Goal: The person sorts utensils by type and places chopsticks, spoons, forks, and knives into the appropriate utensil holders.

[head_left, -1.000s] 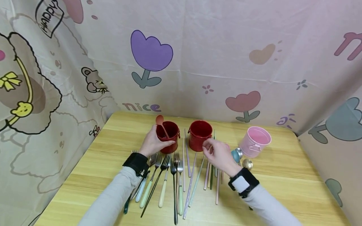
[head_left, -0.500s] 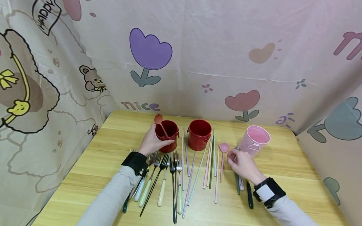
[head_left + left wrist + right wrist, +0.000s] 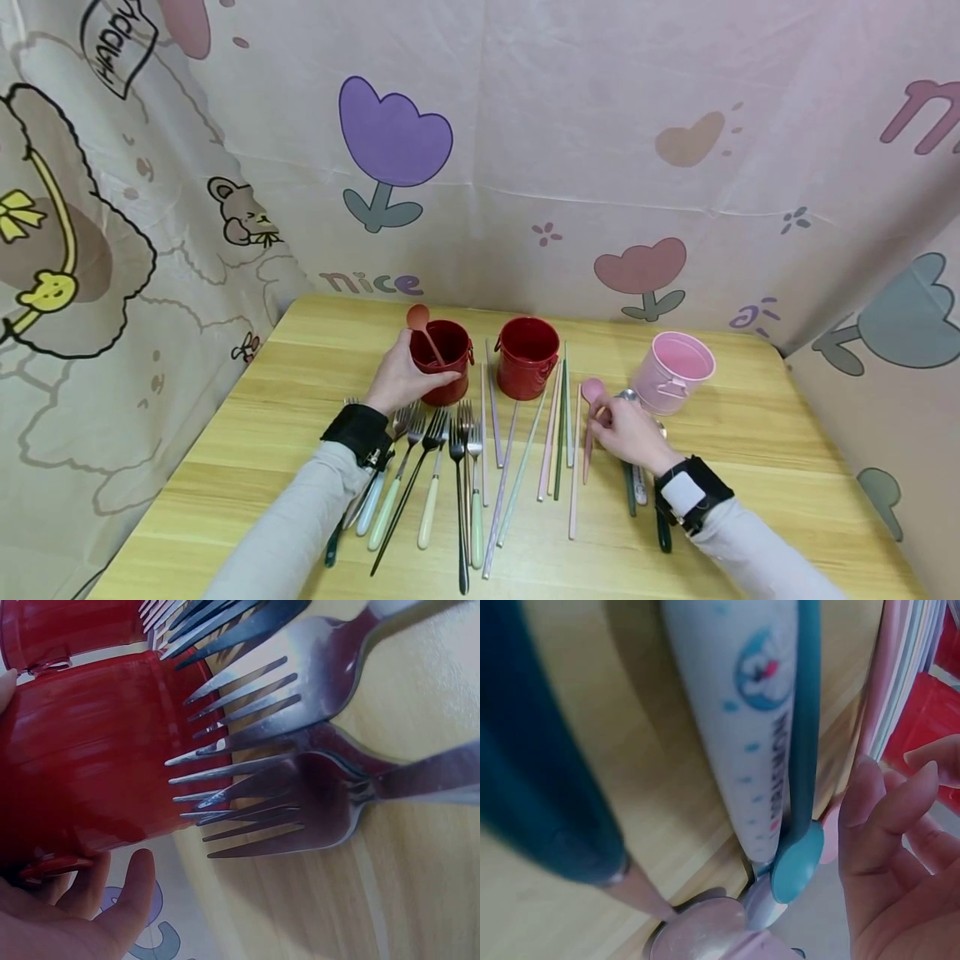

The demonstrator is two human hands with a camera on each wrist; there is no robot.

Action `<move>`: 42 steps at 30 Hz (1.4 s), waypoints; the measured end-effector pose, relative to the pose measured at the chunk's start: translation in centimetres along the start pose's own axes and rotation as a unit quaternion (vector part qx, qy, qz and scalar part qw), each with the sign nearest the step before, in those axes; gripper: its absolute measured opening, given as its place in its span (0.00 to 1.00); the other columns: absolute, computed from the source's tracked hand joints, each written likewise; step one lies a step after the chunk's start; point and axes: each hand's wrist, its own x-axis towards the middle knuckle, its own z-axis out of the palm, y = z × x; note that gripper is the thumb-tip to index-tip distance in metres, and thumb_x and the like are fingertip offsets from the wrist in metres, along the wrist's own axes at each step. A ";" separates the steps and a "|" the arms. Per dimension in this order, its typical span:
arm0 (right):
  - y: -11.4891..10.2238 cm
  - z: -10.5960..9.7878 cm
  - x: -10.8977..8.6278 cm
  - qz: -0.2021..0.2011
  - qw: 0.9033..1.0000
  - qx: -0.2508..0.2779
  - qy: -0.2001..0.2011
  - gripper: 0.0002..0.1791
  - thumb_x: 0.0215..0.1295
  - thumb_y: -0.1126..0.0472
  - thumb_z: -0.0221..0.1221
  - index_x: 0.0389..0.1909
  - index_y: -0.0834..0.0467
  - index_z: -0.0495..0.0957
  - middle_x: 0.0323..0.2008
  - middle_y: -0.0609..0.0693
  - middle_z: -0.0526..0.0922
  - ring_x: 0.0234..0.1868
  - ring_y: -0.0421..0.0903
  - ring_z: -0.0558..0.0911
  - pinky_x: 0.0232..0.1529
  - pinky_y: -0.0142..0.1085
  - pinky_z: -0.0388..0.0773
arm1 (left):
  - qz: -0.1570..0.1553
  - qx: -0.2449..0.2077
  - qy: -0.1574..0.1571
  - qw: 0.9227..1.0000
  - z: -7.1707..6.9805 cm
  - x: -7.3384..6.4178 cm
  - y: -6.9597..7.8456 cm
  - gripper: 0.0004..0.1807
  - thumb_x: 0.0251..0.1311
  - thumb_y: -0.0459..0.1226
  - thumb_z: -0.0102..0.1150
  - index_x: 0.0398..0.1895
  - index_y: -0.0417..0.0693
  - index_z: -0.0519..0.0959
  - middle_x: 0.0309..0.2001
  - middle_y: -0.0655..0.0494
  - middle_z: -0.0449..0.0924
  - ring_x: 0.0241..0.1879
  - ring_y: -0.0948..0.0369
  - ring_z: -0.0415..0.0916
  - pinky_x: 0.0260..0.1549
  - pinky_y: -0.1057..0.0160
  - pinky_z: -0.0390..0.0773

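Note:
My left hand (image 3: 408, 377) holds the left red bucket (image 3: 454, 385), thumb across its front and fingers around the far side. A reddish spoon (image 3: 418, 318) leans inside it, bowl up above the rim. My right hand (image 3: 630, 432) is over the table with its fingertips right at the neck of a pink spoon (image 3: 593, 390). In the right wrist view, the thumb and fingers are loosely bent and apart, beside the pink spoon's bowl (image 3: 831, 832). Under and beside that hand lie a teal spoon (image 3: 799, 862), a white-handled spoon (image 3: 739, 742) and a dark-handled spoon (image 3: 663, 525).
A second red bucket (image 3: 528, 367) stands to the right of the first, and a pink bucket (image 3: 673, 379) farther right. Several forks (image 3: 431, 467) lie in front of the left bucket. Several chopsticks (image 3: 506, 483) spread across the middle. A printed cloth (image 3: 510, 167) hangs behind the table.
My right hand went from the second red bucket's front to the spoons by the pink bucket, then back left to the pink spoon. The left hand stays on its bucket.

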 end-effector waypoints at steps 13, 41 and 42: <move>0.2 0.7 1.3 0.007 1.000 -0.016 -0.021 0.03 0.60 0.65 0.64 0.34 0.61 0.81 0.21 0.47 0.80 0.20 0.37 0.73 0.22 0.30 0.69 | -0.002 -0.002 0.000 1.000 0.0 -0.1 0.0 0.50 0.50 0.42 0.78 0.72 0.46 0.57 0.68 0.43 0.70 0.66 0.44 0.70 0.61 0.42 0.77; -0.1 0.1 0.9 0.025 0.999 0.021 -0.026 0.04 0.59 0.69 0.63 0.33 0.60 0.78 0.22 0.48 0.80 0.20 0.37 0.74 0.21 0.29 0.72 | 0.007 0.003 0.002 1.000 -0.1 0.0 -0.1 0.49 0.49 0.43 0.79 0.71 0.44 0.59 0.67 0.43 0.71 0.65 0.45 0.71 0.62 0.42 0.76; 0.0 0.0 0.9 0.019 0.999 0.023 -0.020 0.03 0.59 0.70 0.63 0.32 0.60 0.78 0.22 0.48 0.81 0.20 0.37 0.74 0.21 0.29 0.72 | 0.005 0.002 0.002 1.000 0.0 0.0 -0.1 0.49 0.49 0.43 0.79 0.71 0.44 0.59 0.67 0.43 0.71 0.65 0.45 0.71 0.62 0.42 0.76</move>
